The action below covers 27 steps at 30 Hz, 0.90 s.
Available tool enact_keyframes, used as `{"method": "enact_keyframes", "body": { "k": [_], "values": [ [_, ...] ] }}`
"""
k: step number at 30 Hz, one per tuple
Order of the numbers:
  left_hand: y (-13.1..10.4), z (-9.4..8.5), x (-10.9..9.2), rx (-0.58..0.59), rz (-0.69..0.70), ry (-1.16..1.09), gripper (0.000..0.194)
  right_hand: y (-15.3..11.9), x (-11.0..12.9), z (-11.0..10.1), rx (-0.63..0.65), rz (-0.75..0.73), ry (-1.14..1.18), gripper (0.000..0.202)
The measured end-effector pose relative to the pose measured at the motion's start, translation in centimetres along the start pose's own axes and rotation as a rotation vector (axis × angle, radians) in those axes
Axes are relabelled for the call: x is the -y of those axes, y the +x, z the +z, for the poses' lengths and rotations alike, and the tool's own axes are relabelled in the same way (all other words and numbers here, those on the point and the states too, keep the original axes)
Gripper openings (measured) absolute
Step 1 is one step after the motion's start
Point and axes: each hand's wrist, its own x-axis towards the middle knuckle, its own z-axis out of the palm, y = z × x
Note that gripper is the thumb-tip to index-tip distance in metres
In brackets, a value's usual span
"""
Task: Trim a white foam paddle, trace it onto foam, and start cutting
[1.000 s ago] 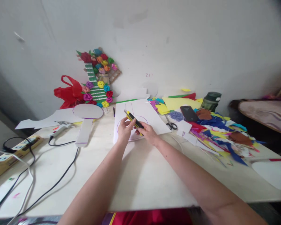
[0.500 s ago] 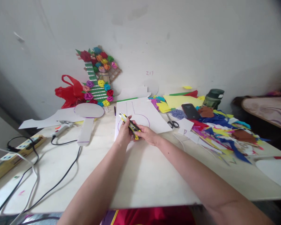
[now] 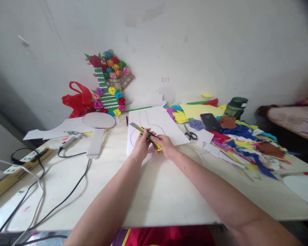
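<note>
A yellow and black utility knife (image 3: 151, 137) is held between my two hands, its blade out and pointing to the upper left. My left hand (image 3: 141, 146) closes on the front part of the handle, near the blade. At the rear end my right hand (image 3: 164, 145) grips the same handle. Beneath lies a white foam sheet (image 3: 169, 124) with a purple circle and two lines drawn on it; my hands cover the lower part of the circle. A cut paddle-shaped white piece (image 3: 99, 120) lies to the left.
Black-handled scissors (image 3: 190, 135), a phone (image 3: 209, 121) and a heap of coloured scraps (image 3: 248, 147) are on the right, before a green bottle (image 3: 235, 107). On the left are a glue gun (image 3: 70, 139), cables and a power strip (image 3: 23, 164). Paper flowers (image 3: 113, 68) stand against the wall.
The knife's blade reaches further out of the handle than before. Both hands have shifted slightly to the right with the knife, which is tilted flatter.
</note>
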Motion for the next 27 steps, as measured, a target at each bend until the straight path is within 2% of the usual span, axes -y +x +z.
{"method": "enact_keyframes", "body": {
  "k": [4,8,10,12,16,19,23,25,27],
  "values": [
    [0.2,-0.3,0.0,-0.049,0.004,0.094,0.038,0.2,-0.2,-0.4,-0.035,0.004,-0.018,0.037],
    [0.7,-1.2,-0.1,-0.268,-0.021,0.229,0.036,0.3,-0.5,-0.8,-0.029,0.001,-0.045,0.036],
    [0.9,-1.6,-0.3,-0.346,-0.037,0.196,0.033,0.1,-0.3,-0.8,0.004,-0.010,-0.035,0.039],
    [1.1,-1.7,-0.7,-0.365,-0.053,0.061,0.028,-0.2,0.1,-0.5,0.036,-0.060,0.025,0.050],
    [0.9,-1.1,-1.6,-0.328,-0.105,-0.261,0.018,-0.7,0.9,0.4,0.044,-0.238,0.094,0.076],
    [0.4,0.0,-1.6,-0.261,-0.122,-0.343,0.016,-0.5,0.9,0.7,-0.002,-0.364,-0.082,0.078],
    [-0.5,1.3,-0.3,-0.107,-0.231,-0.235,0.020,-0.4,0.9,0.2,-0.120,-0.479,-0.434,0.074],
    [-0.7,1.7,0.3,-0.048,-0.235,-0.162,0.024,-0.6,1.1,-0.2,-0.129,-0.467,-0.493,0.071],
    [-0.8,1.8,0.7,0.003,-0.218,-0.091,0.027,-0.8,1.3,-0.4,-0.129,-0.440,-0.452,0.065]
  ]
}}
